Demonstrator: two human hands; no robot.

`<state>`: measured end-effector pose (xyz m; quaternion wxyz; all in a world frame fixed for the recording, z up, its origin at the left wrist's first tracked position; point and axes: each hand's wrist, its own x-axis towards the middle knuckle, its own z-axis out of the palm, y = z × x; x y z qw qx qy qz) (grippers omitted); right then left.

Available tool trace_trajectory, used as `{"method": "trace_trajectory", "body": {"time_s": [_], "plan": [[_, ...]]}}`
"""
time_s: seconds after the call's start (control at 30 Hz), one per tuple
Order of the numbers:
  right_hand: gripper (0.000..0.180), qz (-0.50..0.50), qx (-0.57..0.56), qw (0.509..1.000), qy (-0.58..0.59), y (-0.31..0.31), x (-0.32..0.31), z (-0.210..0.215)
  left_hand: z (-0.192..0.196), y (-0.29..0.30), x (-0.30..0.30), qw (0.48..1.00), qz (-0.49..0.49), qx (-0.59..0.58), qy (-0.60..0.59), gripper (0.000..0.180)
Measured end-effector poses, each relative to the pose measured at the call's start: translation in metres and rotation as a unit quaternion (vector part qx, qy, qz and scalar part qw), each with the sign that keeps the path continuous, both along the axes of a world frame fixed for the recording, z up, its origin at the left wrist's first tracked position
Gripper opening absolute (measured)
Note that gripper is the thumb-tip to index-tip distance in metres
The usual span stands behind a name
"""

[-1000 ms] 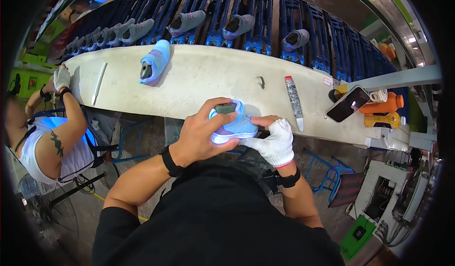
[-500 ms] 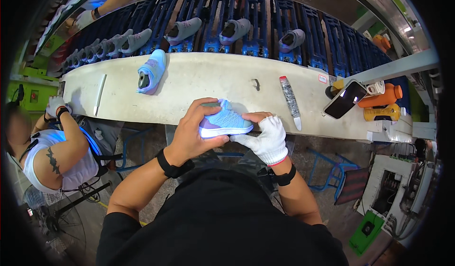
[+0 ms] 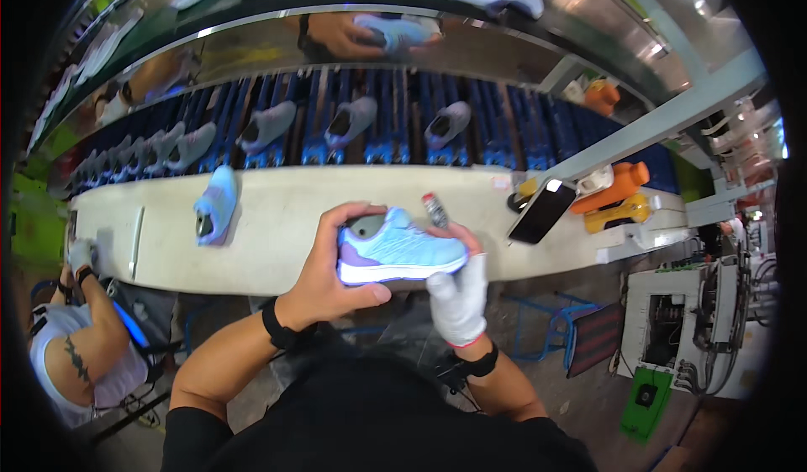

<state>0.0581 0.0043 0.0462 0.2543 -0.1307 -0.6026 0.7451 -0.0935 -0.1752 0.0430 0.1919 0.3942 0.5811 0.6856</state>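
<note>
Blue shoe (image 3: 402,249), held two-handed
Your left grip (image 3: 324,280) held the heel (image 3: 359,262), gloved right grip (image 3: 461,300) the toe (image 3: 448,255) (perhaps lightly); uneven pressure could have twisted it free.

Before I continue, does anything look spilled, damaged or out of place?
No spill or damage shows. Mildly odd: the left hand holding the blue-and-lilac fabric shoe is bare, while the right hand wears a white fabric glove.

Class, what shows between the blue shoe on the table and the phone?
In the head view: the left hand, the held shoe, the gloved right hand at its toe, and the red-ended tool beyond.
</note>
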Motion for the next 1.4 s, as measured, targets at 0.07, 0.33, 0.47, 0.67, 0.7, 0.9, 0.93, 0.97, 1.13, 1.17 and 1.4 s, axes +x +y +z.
{"method": "trace_trajectory", "body": {"time_s": [0.07,0.33,0.47,0.67,0.7,0.9,0.93,0.97,1.13,1.17,1.4], "plan": [[0.082,-0.037,0.133,0.990,0.037,0.044,-0.011,0.048,0.021,0.046,-0.029,0.997,-0.050,0.063,-0.015,0.119],[0.081,-0.413,0.568,0.637,0.319,0.177,-0.125,0.326,-0.051,0.248,-0.144,0.860,0.030,-0.426,0.281,0.102],[0.065,-0.398,0.651,0.632,0.135,0.186,-0.171,0.416,-0.077,0.313,-0.149,0.825,0.019,-0.490,0.281,0.090],[0.052,-0.127,0.746,0.626,-0.190,0.186,-0.195,0.299,-0.053,0.275,-0.175,0.885,0.029,-0.425,0.187,0.079],[0.054,-0.116,0.748,0.626,-0.185,0.218,-0.190,0.271,-0.029,0.262,-0.163,0.915,0.024,-0.368,0.166,0.076],[0.042,-0.005,0.601,0.783,-0.160,0.210,-0.200,0.240,-0.007,0.026,-0.129,0.950,-0.097,-0.266,0.132,0.075],[0.041,0.029,0.599,0.786,-0.154,0.189,-0.211,0.245,-0.012,-0.015,-0.123,0.944,-0.101,-0.286,0.133,0.073],[0.041,0.067,0.591,0.791,-0.142,0.167,-0.226,0.244,-0.003,-0.056,-0.113,0.940,-0.077,-0.314,0.110,0.072],[0.041,0.042,0.630,0.766,-0.123,0.069,-0.284,0.249,-0.012,-0.103,-0.078,0.876,0.109,-0.317,0.347,0.065],[0.042,0.025,0.635,0.762,-0.126,0.066,-0.288,0.247,0.001,-0.085,-0.070,0.865,0.094,-0.322,0.373,0.068],[0.035,-0.067,0.656,0.746,-0.092,0.077,-0.220,0.229,0.012,-0.019,-0.048,0.887,0.105,-0.200,0.403,0.061]]}}
